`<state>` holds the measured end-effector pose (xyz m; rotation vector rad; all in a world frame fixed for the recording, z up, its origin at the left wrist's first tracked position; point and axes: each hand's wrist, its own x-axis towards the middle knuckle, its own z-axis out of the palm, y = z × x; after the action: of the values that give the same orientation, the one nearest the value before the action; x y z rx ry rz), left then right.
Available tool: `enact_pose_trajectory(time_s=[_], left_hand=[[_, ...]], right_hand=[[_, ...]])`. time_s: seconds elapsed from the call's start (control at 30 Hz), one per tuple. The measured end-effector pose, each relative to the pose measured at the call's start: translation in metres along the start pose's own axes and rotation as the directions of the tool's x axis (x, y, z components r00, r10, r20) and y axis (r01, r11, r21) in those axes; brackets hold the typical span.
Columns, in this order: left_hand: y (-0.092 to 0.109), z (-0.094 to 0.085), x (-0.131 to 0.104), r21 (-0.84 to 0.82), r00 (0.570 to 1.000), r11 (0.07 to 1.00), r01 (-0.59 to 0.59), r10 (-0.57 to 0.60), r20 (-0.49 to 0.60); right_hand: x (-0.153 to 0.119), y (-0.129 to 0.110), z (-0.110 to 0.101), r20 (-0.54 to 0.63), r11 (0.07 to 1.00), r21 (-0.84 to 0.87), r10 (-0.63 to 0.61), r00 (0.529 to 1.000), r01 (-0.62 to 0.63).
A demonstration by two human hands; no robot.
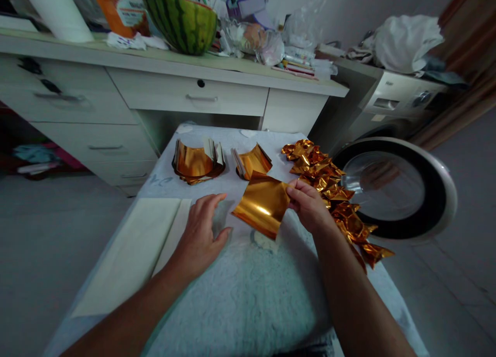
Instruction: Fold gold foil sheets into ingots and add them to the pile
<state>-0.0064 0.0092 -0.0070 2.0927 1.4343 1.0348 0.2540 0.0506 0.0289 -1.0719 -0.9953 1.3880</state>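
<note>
So the right hand (309,204) has its fingers pinched shut on one corner of a gold foil sheet (264,204), held up over the cloth-covered tabletop (240,295). Left hand (201,236) is empty, fingers spread wide open near the sheet's other side. Crumpled gold foil pieces (329,184) lie along the right edge.

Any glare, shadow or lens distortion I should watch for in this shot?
Head view: a white glare streak on the gold sheet; scattered bright glints on the crumpled foil; a soft shadow on the table beside the right forearm; dim, cool light overall; wide-angle stretch that tilts the drawers towards the frame's edge.
</note>
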Motion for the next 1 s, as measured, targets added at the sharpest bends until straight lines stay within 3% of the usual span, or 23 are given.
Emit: enact_pose_trajectory(time_s=[0.3, 0.47, 0.63, 0.83, 0.9, 1.0], left_hand=[[-0.001, 0.000, 0.000, -0.029, 0.997, 0.998, -0.048, 0.050, 0.065], [-0.001, -0.004, 0.001, 0.047, 0.981, 0.984, -0.171, 0.165, 0.105], [0.001, -0.005, 0.003, 0.008, 0.944, 0.963, -0.269, 0.261, 0.203], [0.006, -0.004, 0.000, -0.013, 0.921, 0.965, -0.264, 0.256, 0.294], [0.006, -0.004, -0.001, -0.001, 0.916, 0.969, -0.246, 0.233, 0.325], [0.006, -0.004, -0.002, 0.036, 0.919, 0.968, -0.248, 0.223, 0.325]], right_hand=[[0.007, 0.020, -0.001, 0.075, 0.997, 0.010, 0.078, 0.994, -0.079], [0.010, 0.029, -0.001, 0.108, 0.995, -0.068, 0.081, 0.991, -0.074], [0.010, 0.031, 0.002, 0.113, 0.984, -0.165, 0.084, 0.990, -0.065], [0.010, 0.032, 0.007, 0.139, 0.934, -0.358, 0.058, 0.989, -0.005], [0.009, 0.032, 0.007, 0.104, 0.891, -0.451, 0.002, 0.995, 0.045], [0.008, 0.029, 0.005, 0.010, 0.791, -0.588, -0.198, 0.980, 0.166]])
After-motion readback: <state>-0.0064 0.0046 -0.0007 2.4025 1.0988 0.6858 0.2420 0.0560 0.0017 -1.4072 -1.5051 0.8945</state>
